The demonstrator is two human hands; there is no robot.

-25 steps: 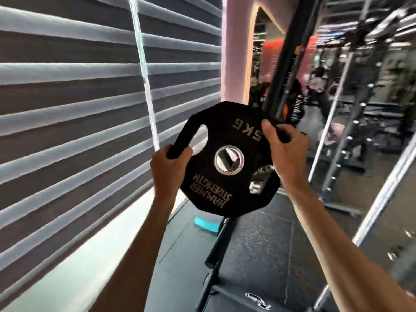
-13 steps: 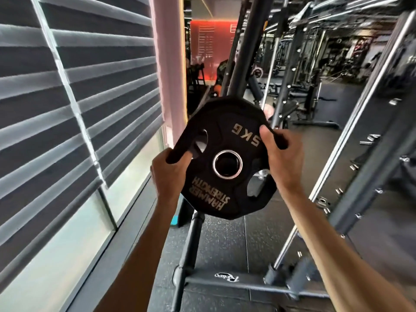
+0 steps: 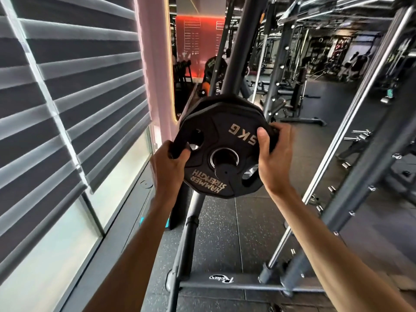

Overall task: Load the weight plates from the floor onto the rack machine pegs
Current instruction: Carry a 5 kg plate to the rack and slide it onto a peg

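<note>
From the head camera, a person is holding a black weight plate (image 3: pixel 216 129) up at about chest height with both arms stretched forward. It is marked "5 KG" and "HAMMER STRENGTH" in pale letters that read upside down. The plate faces the camera, tilted a little, right in front of the slanted dark rack upright (image 3: pixel 238 64).

The rounded black end of a peg (image 3: pixel 225 171) shows through the steel-ringed centre hole, low in the opening. I cannot tell whether the plate is already resting on it. A second dark rim shows just behind the plate's upper edge; it is not clear what that is.

The left hand (image 3: pixel 167 167) grips the plate's left edge at a grip cut-out, with thumb and fingers curled round the rim. The right hand (image 3: pixel 273 161) holds the opposite edge. Its thumb lies flat on the face beside the "5", and its fingers (image 3: pixel 278 131) are wrapped over the rim and behind it.

Below the plate, the upright runs down to a grey base bar (image 3: pixel 247 287) on the speckled rubber floor (image 3: pixel 225 233). Striped blinds (image 3: pixel 78 86) cover the window on the left. To the right are a chrome guide rod (image 3: pixel 337 136) and a second dark post (image 3: pixel 369 176) studded with small silver pins. More gym machines stand farther back.
</note>
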